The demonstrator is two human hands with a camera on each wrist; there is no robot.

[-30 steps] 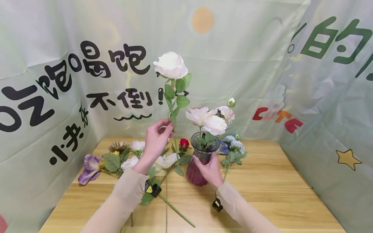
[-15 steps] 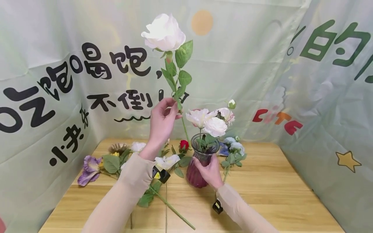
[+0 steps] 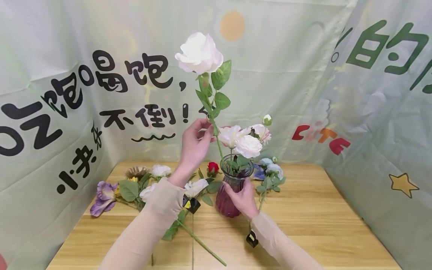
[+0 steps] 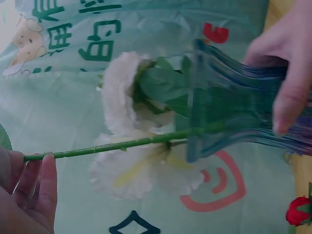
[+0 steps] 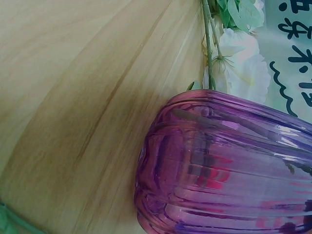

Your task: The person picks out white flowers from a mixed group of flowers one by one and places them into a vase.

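Pale printed curtain hangs beyond both hands. Table below them, wood-grained. Ribbed glass vase, smoky at the mouth, purple-red lower down, roughly upright in the right hand, thumb and fingers round its upper body. Judged the heaviest item here: rigid, breakable, likely slick; best held at the narrowing under the rim, where the flare should check a slip. Long-stemmed white rose rises above the left hand, which pinches its green stem between thumb and fingers, below most of the leaves. From that pinch the stem slants down toward the right hand, its lower part inside the vase mouth by the left wrist view; where its foot rests, cannot tell. Rose looks artificial: probably light, top-heavy, petals soft, stem springy yet fairly stiff. Bare stem under the leaves seems the right hold; gripping the bloom would crush it. Hands apart from each other, left the higher. White blooms in the vase, just above the right hand. Blue flowers lie past the right hand, on its outer side; purple flower well out from the left. Small red rose lies beyond, between the two.
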